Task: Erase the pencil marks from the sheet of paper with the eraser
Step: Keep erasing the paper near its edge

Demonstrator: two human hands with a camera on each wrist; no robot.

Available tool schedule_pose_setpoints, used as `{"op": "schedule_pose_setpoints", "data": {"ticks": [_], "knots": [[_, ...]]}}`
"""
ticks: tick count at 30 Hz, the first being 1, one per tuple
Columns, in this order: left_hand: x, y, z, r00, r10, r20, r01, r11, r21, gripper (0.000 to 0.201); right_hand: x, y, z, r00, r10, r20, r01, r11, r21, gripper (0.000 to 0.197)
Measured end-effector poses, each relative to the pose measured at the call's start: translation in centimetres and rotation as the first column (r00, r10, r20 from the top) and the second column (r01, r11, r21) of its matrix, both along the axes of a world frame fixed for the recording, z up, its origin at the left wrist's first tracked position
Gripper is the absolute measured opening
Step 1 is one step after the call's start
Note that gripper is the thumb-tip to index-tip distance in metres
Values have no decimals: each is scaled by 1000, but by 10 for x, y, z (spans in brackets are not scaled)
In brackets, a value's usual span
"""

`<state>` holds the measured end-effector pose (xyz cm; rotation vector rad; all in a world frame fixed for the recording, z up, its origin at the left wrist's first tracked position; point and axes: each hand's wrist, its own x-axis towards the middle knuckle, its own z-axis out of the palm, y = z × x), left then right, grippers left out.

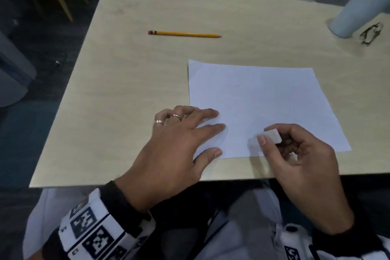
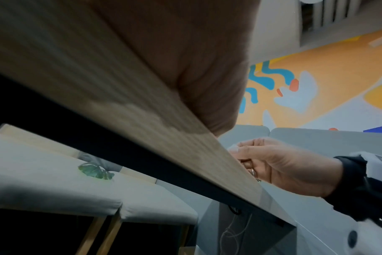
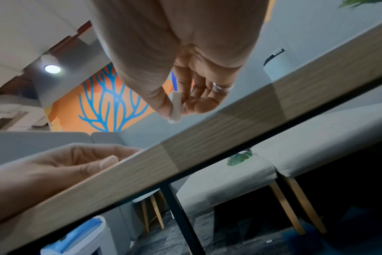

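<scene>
Right hand (image 1: 299,154) is pinching the eraser (image 1: 272,135) between thumb and fingers, poised over the near edge of the sheet of paper (image 1: 259,99). Left hand (image 1: 179,145) is lying flat, fingers spread, pinning the near-left corner. Pencil marks are looking faint, possibly already gone. Advice: short light strokes running away from the pinned corner. Pencil (image 1: 184,34) is lying beyond.

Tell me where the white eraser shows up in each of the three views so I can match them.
Head: the eraser is lower right of centre, pinched in the right hand over the sheet of paper.
Left wrist: a pale bit at the right hand's fingertips, probably the eraser; too hidden to be sure.
Right wrist: centre, between thumb and fingers.
Shared landmark: the table's near edge.
</scene>
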<state>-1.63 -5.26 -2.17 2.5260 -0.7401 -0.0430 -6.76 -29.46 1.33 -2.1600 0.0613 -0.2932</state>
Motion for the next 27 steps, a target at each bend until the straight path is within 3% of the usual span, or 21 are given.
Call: {"op": "schedule_pose_setpoints", "data": {"ticks": [6, 11, 17, 22, 27], "knots": [[4, -4, -1, 996, 43, -81, -46, 998, -45, 51, 8, 22, -10, 978, 196, -65, -205, 962, -181, 10], [5, -3, 1, 995, 46, -93, -50, 998, -41, 52, 11, -4, -7, 997, 67, -35, -74, 969, -235, 15], [6, -3, 2, 994, 40, -97, -42, 999, -27, 53, 9, 9, -15, 988, 156, -24, -157, 958, -241, 11], [5, -2, 3, 994, 49, -100, -52, 998, -33, 53, 10, -9, -9, 999, 29, 16, -24, 966, -258, 11], [5, -3, 4, 993, 44, -107, -46, 999, -20, 55, 5, 13, -16, 989, 145, -19, -144, 947, -287, 9]]}}
